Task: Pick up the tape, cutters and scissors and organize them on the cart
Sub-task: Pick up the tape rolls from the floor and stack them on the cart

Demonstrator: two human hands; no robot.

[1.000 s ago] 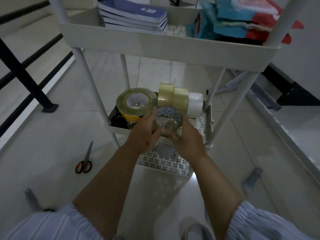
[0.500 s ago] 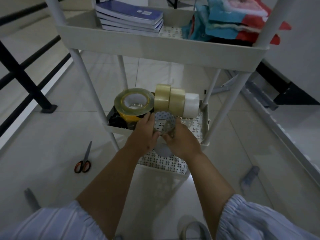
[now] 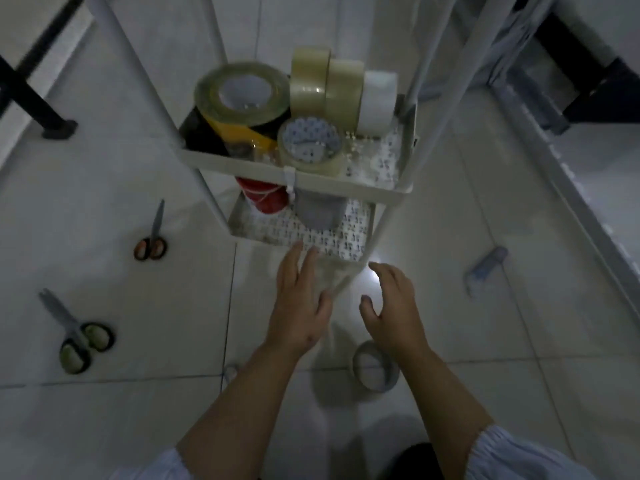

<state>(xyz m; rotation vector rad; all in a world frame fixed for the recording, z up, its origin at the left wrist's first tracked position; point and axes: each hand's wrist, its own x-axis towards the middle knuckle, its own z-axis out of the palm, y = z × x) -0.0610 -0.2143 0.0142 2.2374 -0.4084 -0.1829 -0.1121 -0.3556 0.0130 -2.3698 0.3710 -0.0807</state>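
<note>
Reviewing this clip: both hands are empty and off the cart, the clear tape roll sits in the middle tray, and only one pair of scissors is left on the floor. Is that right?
Not quite: the head view shows two pairs on the floor, the orange-handled scissors and the green-handled scissors. The rest holds: left hand and right hand are empty, clear tape roll in the middle tray.

Grey roll (image 3: 320, 211) half behind tray rim (image 3: 346, 187)

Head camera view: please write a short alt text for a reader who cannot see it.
Two empty, open hands, left and right, hover over a tiled floor below a white cart holding tape rolls. Two pairs of scissors and one tape roll lie on the floor.
</note>
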